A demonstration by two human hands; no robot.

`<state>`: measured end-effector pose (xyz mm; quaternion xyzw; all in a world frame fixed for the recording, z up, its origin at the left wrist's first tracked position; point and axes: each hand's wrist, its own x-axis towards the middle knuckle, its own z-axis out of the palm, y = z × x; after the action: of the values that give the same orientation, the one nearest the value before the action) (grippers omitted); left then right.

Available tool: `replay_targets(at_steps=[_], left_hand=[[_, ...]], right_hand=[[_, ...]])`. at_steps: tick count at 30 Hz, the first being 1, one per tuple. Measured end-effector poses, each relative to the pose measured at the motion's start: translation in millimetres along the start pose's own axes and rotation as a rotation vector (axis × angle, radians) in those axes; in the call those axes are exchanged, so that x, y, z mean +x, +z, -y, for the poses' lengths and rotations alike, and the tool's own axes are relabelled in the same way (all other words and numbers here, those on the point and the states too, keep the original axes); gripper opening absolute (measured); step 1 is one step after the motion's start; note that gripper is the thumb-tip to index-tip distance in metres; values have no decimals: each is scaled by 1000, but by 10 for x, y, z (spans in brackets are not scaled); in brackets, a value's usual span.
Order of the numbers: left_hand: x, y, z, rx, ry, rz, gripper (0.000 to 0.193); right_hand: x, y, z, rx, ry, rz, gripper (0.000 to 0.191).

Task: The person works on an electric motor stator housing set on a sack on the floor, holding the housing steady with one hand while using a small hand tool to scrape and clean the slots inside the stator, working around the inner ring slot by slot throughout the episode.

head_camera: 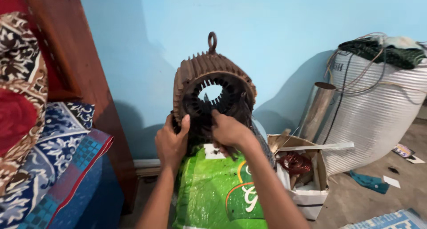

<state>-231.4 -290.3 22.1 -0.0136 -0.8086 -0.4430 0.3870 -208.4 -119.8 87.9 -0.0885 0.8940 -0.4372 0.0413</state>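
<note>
Atop a glossy green plastic sack [213, 193], a rusty, ribbed motor stator [213, 93] stood on edge against the pale blue wall [284, 28].

The left hand [171, 142] clasped the finned cast housing at its lower left rim; the right hand [227, 130] closed its fingers on dark windings at the slotted round bore. A steel eye ring [212, 41] crowned it. Nearby, a cardboard box [307, 189] held coppery wire coils [296, 162].

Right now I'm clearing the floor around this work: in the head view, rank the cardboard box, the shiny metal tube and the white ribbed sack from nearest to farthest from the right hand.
From the right hand:
1. cardboard box, just to its right on the floor.
2. shiny metal tube, farther right, leaning up behind the box.
3. white ribbed sack, far right by the wall.
</note>
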Motion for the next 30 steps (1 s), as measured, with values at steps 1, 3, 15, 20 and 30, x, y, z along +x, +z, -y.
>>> replay_targets(at_steps=[1, 3, 15, 20, 30], left_hand=[[6, -1, -1, 13, -12, 12, 60], [10, 3, -7, -11, -18, 21, 61], [14, 79, 1, 37, -14, 6, 60], [52, 87, -4, 37, -50, 35, 62], [6, 166, 16, 102, 8, -7, 65]], right_hand=[[105, -1, 82, -26, -14, -7, 52], [160, -2, 155, -124, -19, -2, 52], [-1288, -240, -32, 309, 75, 30, 69], [-1235, -71, -162, 395, 63, -92, 61], [83, 127, 132, 11, -161, -304, 33]])
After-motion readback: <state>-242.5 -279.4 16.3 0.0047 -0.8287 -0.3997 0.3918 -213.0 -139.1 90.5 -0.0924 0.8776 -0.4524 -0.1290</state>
